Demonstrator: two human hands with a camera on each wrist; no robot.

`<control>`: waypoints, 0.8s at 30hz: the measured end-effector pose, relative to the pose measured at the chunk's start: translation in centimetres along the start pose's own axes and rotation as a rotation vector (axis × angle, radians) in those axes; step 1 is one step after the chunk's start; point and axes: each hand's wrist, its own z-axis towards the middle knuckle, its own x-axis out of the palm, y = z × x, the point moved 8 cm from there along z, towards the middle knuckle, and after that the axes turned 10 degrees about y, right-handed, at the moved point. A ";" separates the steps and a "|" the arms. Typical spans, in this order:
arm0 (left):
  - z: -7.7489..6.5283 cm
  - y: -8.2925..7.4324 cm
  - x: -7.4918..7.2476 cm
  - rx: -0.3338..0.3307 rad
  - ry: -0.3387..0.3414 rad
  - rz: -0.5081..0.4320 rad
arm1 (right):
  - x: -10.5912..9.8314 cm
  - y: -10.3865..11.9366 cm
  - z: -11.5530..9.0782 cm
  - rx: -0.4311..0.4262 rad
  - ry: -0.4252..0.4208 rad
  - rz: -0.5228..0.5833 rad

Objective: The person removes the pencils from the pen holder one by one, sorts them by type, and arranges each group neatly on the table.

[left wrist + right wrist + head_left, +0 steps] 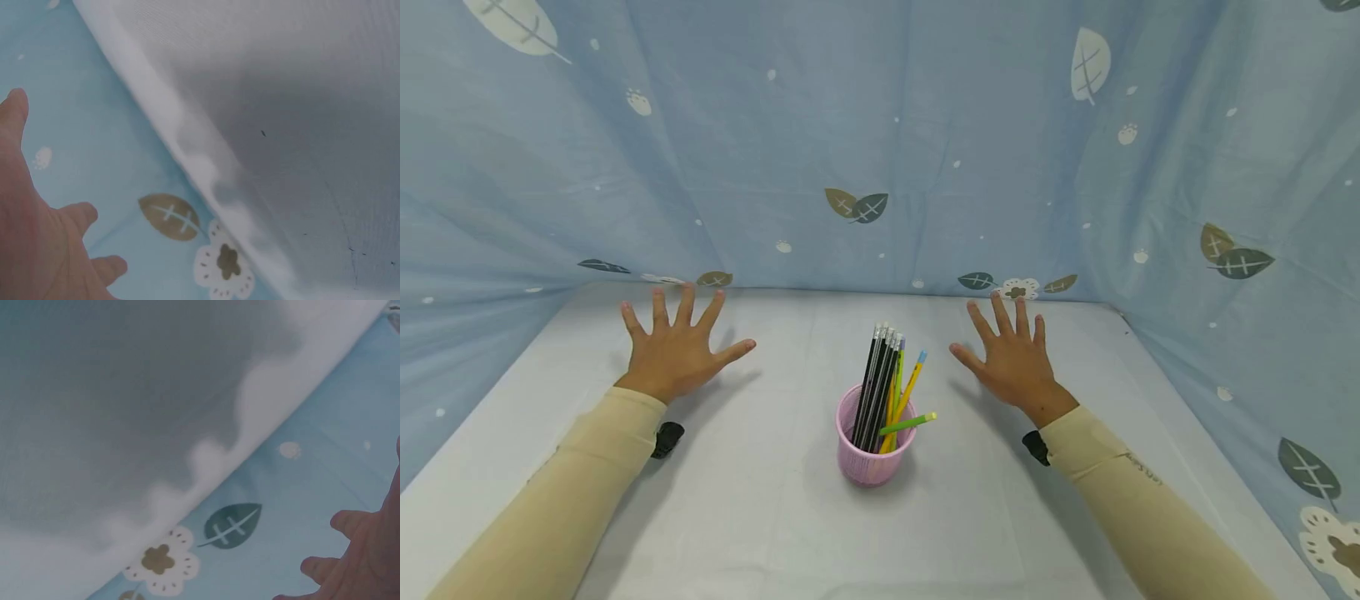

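Observation:
A pink mesh pencil cup (pixel 868 468) stands on the white table, between the two hands and nearer the person. Several black pencils (pixel 874 392) with silver ends lean together in its left part. Beside them are yellow pencils (pixel 912 387), one with a blue end, and a green pencil (pixel 910 424) that slants out low over the right rim. To the left of the cup, the left hand (pixel 673 354) spreads its fingers and holds nothing. On the other side the right hand (pixel 1013 358) is spread likewise, apart from the cup. Both wrist views show only part of each hand.
The white tabletop (pixel 775 517) runs back to a blue curtain (pixel 880 125) printed with leaves. The same cloth hangs along the left and right sides. Each wrist carries a black strapped device (pixel 1036 447) below the beige sleeve.

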 end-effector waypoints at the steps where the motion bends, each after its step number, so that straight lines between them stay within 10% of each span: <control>1: 0.0 0.0 0.0 0.001 -0.004 0.000 | 0.0 0.1 0.0 -0.003 0.000 0.001; 13: -0.7 -1.9 -0.8 0.054 -0.075 0.038 | -0.8 1.1 -0.8 -0.056 -0.053 0.071; 19: -2.6 -6.3 -1.9 0.214 -0.185 -0.213 | -3.2 3.1 -3.1 -0.165 -0.177 0.517; 24: -4.6 -11.2 -1.4 0.381 -0.147 -0.482 | -3.8 4.8 -4.6 -0.228 -0.159 0.927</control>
